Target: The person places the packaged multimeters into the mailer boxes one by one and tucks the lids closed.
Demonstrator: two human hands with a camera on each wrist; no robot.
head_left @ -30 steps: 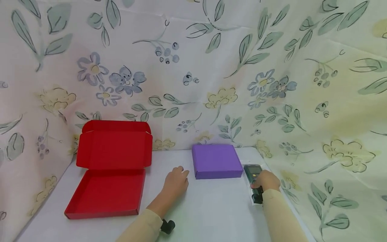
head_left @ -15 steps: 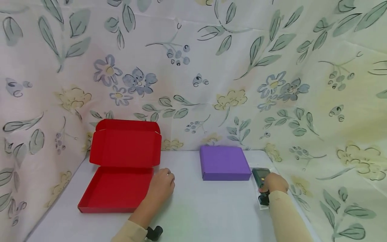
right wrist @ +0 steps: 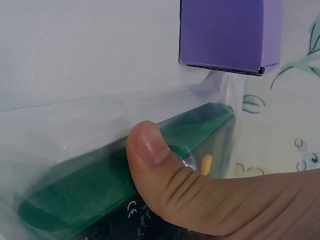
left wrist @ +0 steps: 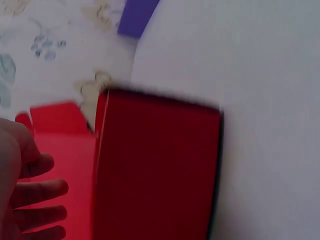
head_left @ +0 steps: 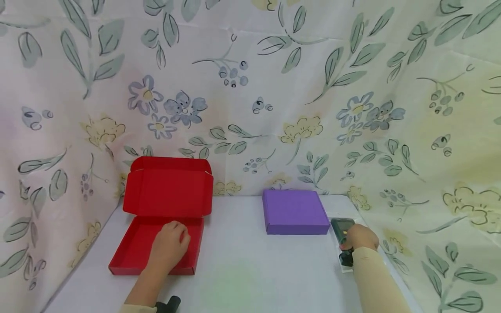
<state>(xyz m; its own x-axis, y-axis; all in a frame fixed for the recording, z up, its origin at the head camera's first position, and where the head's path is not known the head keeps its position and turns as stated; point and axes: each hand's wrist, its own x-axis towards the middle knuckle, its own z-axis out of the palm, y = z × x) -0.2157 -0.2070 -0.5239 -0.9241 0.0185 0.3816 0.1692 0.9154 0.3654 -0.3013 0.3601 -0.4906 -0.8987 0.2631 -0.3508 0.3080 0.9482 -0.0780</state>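
Observation:
An open red box (head_left: 164, 187) stands at the left of the table in the head view, its lid upright at the back. My left hand (head_left: 168, 248) is over its tray, fingers loosely bent and holding nothing. In the left wrist view the fingers (left wrist: 42, 192) are spread apart from each other, beside the box (left wrist: 157, 165). At the right, my right hand (head_left: 361, 238) grips a green handheld device (head_left: 341, 228) with a screen, inside a clear plastic bag. Its thumb (right wrist: 155, 150) lies across the bagged device (right wrist: 85, 200); the other fingers are hidden.
A closed purple box (head_left: 295, 211) lies at the back of the white table (head_left: 250, 265), just left of the bagged device. Floral cloth (head_left: 242, 87) hangs behind the table and along both sides.
My left hand has moved left, from the middle of the table to over the red box's tray. My right hand keeps its grip on the bagged device. The head view has shifted slightly.

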